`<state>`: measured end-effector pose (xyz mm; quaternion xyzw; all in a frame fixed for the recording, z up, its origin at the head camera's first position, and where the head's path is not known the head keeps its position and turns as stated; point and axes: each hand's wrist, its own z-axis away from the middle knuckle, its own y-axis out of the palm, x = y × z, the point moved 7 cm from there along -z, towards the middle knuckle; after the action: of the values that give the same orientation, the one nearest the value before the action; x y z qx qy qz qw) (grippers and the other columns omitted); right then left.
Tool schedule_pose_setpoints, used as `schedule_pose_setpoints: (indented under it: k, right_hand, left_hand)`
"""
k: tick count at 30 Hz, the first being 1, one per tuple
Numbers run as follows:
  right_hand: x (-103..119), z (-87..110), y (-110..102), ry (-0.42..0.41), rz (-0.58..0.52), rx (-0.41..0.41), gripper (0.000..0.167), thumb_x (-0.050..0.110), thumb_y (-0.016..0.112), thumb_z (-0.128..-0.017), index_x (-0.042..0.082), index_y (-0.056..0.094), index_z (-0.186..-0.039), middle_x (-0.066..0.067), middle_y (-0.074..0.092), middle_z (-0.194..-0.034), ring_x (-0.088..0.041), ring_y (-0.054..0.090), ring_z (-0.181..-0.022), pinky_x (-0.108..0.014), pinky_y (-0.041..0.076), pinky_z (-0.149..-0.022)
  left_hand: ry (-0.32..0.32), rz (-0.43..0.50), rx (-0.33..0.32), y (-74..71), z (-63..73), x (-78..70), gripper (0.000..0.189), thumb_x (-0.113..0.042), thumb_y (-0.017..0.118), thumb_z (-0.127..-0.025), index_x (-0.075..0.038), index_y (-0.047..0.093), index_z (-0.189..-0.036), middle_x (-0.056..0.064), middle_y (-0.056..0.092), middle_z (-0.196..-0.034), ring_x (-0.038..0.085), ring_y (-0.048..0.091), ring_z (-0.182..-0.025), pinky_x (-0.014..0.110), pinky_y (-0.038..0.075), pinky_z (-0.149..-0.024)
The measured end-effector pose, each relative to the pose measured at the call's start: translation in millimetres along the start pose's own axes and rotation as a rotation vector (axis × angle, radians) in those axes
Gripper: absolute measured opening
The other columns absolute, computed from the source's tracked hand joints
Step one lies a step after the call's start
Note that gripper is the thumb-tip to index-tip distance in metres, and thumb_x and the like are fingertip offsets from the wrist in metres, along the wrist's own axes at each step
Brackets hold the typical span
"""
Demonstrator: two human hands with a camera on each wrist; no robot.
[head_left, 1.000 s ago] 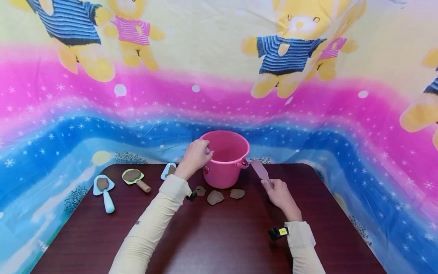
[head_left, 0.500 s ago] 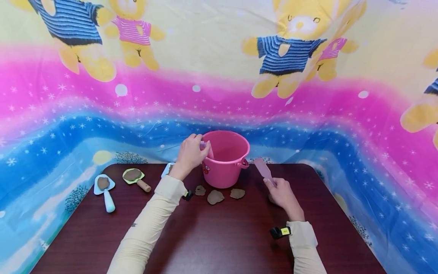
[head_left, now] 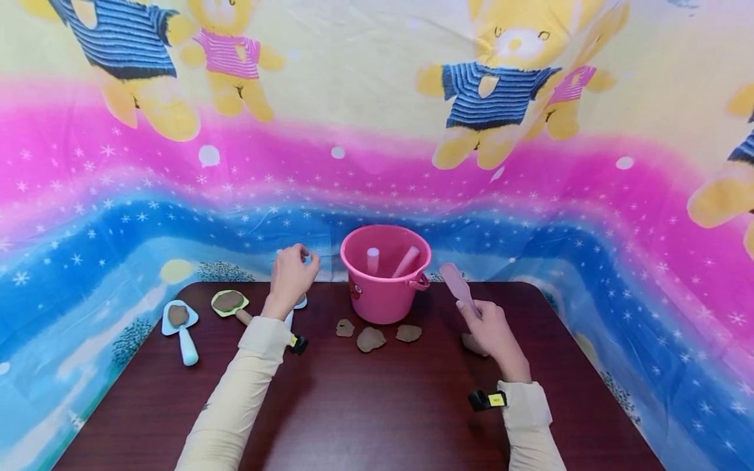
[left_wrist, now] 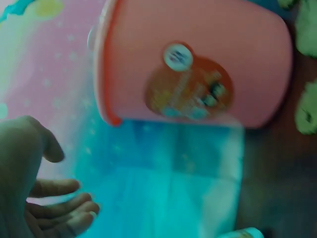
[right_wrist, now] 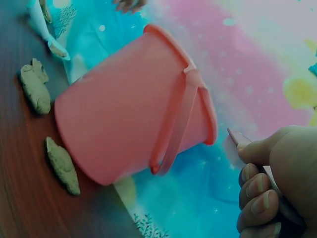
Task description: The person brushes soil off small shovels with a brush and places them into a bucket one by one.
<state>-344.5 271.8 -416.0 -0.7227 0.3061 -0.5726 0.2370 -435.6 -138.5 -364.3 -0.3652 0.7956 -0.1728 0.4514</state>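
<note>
The pink bucket (head_left: 385, 297) stands upright at the table's far edge. Two pale lilac handles (head_left: 406, 261) stick up inside it, their lower ends hidden by the bucket wall. My left hand (head_left: 290, 280), fingers loosely bent and holding nothing, hovers to the bucket's left; the left wrist view has its fingers apart from the bucket's side. On the right, my right hand (head_left: 493, 333) grips a flat mauve spatula (head_left: 456, 282) by its handle, blade pointing up and away. Partly behind that hand, a brown clay-like piece (head_left: 473, 344) lies on the table.
Several flat brown pieces (head_left: 370, 339) lie before the bucket. Left of them are a light-blue toy shovel (head_left: 187, 348) and a green one with a wooden handle (head_left: 230, 301), both carrying brown lumps. Another blue-and-white tool (head_left: 301, 302) is partly behind the left hand. Patterned cloth hangs behind.
My left hand has let go of the lilac-handled tool in the bucket and moved left, away from the rim. My right hand has shifted slightly right and up with the spatula, uncovering a brown piece.
</note>
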Motion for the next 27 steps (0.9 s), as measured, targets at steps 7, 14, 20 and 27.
schedule_pose_setpoints:
  k: [7,14,20,27]
  right_hand:
    - [12.9,4.8,-4.3,-0.023,-0.013,-0.001,0.048,0.044,0.052,-0.106,0.007,0.053,-0.075,0.000,0.036,-0.058,-0.016,0.036,-0.053,-0.029,0.035,-0.054]
    - [27.6,11.0,-8.3,-0.037,-0.035,0.006,0.049,0.046,0.052,-0.105,0.005,0.056,-0.079,-0.001,0.038,-0.059,-0.018,0.038,-0.054,-0.031,0.037,-0.054]
    - [41.3,16.6,-10.4,-0.047,-0.051,0.009,0.047,0.046,0.053,-0.104,0.004,0.064,-0.089,-0.003,0.042,-0.059,-0.019,0.043,-0.054,-0.032,0.040,-0.057]
    - [49.6,20.0,-8.2,-0.038,-0.080,0.032,0.045,0.046,0.054,-0.104,0.003,0.066,-0.095,-0.004,0.045,-0.058,-0.019,0.046,-0.051,-0.031,0.042,-0.055]
  left_hand:
    - [-0.122,-0.125,0.135,13.3,20.7,46.1,0.025,-0.024,0.062,-0.093,0.002,0.062,-0.092,0.017,0.059,-0.077,0.025,0.052,-0.059,0.040,0.046,-0.060]
    - [-0.168,-0.185,0.215,28.5,42.2,82.3,0.034,-0.016,0.064,-0.090,-0.009,0.046,-0.063,0.008,0.045,-0.059,0.027,0.049,-0.054,0.041,0.043,-0.056]
    - [-0.186,-0.213,0.267,36.4,58.5,95.6,0.036,-0.010,0.071,-0.084,-0.009,0.045,-0.060,0.010,0.049,-0.060,0.031,0.055,-0.058,0.047,0.048,-0.060]
    - [-0.221,-0.235,0.295,39.5,72.2,102.8,0.023,-0.008,0.070,-0.084,-0.001,0.052,-0.072,0.017,0.057,-0.073,0.035,0.059,-0.066,0.051,0.051,-0.066]
